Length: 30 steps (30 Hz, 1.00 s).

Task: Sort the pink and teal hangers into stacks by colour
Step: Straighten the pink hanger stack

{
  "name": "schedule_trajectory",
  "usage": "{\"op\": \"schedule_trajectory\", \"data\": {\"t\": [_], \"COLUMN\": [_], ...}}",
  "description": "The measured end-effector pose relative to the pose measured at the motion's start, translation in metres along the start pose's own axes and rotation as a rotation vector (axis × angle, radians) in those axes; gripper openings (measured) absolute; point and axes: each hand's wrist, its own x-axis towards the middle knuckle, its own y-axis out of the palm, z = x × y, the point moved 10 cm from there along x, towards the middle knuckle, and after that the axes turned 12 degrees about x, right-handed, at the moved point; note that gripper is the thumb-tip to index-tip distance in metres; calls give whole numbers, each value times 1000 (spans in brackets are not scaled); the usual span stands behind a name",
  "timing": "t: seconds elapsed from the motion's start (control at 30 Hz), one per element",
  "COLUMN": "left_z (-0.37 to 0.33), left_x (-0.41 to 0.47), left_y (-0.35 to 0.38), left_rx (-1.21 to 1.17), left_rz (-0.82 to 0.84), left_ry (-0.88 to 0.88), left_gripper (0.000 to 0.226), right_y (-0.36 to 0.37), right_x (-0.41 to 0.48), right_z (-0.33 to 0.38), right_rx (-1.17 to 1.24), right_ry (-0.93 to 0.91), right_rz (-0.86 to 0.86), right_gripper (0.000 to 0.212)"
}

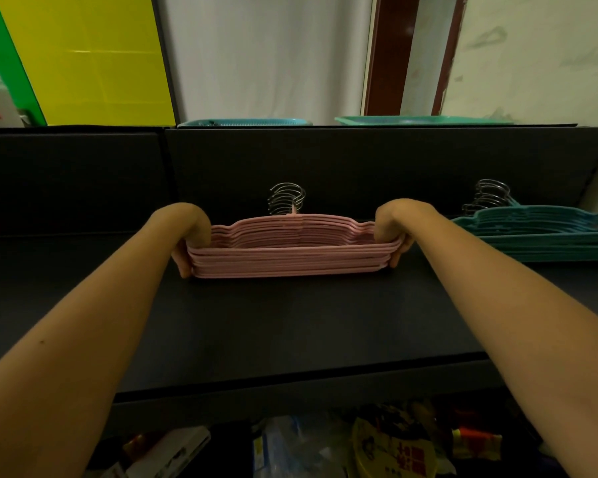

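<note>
A stack of several pink hangers [290,257] lies flat on the dark table [290,326], metal hooks [286,198] pointing away from me. My left hand [187,236] grips the stack's left end, fingers curled over the top and thumb at the front edge. My right hand [396,232] grips the right end the same way. A stack of several teal hangers [546,236] lies at the right of the table, its hooks [487,198] at the back, with neither hand touching it.
A dark upright panel [359,167] closes the back of the table. Behind it show a blue basket rim [242,123] and a green tray rim [422,119]. Below the table's front edge lies clutter of packets and bags [377,446].
</note>
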Motion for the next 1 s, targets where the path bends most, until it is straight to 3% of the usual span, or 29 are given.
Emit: {"op": "schedule_trajectory", "data": {"t": [0.2, 0.6, 0.7, 0.8, 0.87, 0.97, 1.0], "left_z": [12, 6, -2, -16, -24, -32, -34], "left_x": [1, -7, -3, -8, -6, -7, -5], "left_y": [-1, -5, -14, -26, -25, -26, -27], "left_rx": [-20, 87, 104, 145, 198, 276, 296], "left_rz": [60, 20, -84, -239, -280, -334, -348], "left_ry": [-19, 13, 74, 182, 232, 271, 277], "left_gripper": [34, 30, 38, 4, 13, 3, 9], "right_y": [-4, -1, -6, -9, -4, -3, -4], "right_x": [2, 0, 2, -3, -3, -2, -3], "right_z": [-19, -13, 0, 25, 34, 41, 43], "right_rx": [19, -89, -106, -160, -211, -276, -296], "right_ry": [114, 87, -33, -240, -304, -358, -374], "right_rz": [81, 128, 73, -14, -34, -88, -99], "right_gripper": [29, 19, 19, 11, 10, 7, 10]}}
